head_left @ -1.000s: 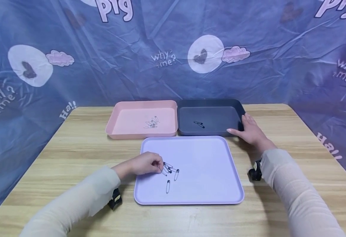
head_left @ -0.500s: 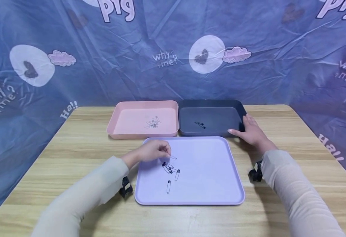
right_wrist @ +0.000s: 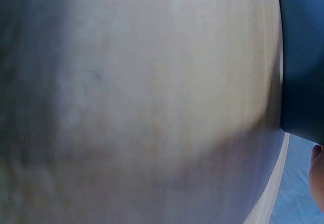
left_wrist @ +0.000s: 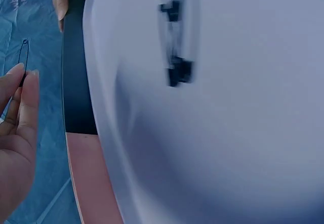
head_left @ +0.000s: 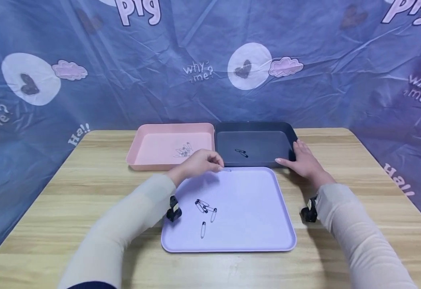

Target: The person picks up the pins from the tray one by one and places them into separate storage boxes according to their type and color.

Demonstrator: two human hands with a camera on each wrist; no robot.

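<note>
A safety pin (head_left: 227, 170) is pinched at the fingertips of the left hand (head_left: 200, 162), sticking out beyond them above the far edge of the lilac tray (head_left: 254, 208), just short of the pink tray (head_left: 160, 146). The right hand (head_left: 304, 160) rests with relaxed fingers against the dark tray's (head_left: 261, 146) near right corner.

A left hand (left_wrist: 15, 133) at the frame's lower left pinches a thin safety pin (left_wrist: 23, 57) between thumb and fingertip, the pin upright against blue cloth (left_wrist: 35, 11). Beside it, a lilac tray (left_wrist: 228, 133) fills most of the frame, with blurred dark pins (left_wrist: 177, 67) lying on it. Dark (left_wrist: 76, 82) and pink (left_wrist: 91, 183) trays border its edge.
</note>
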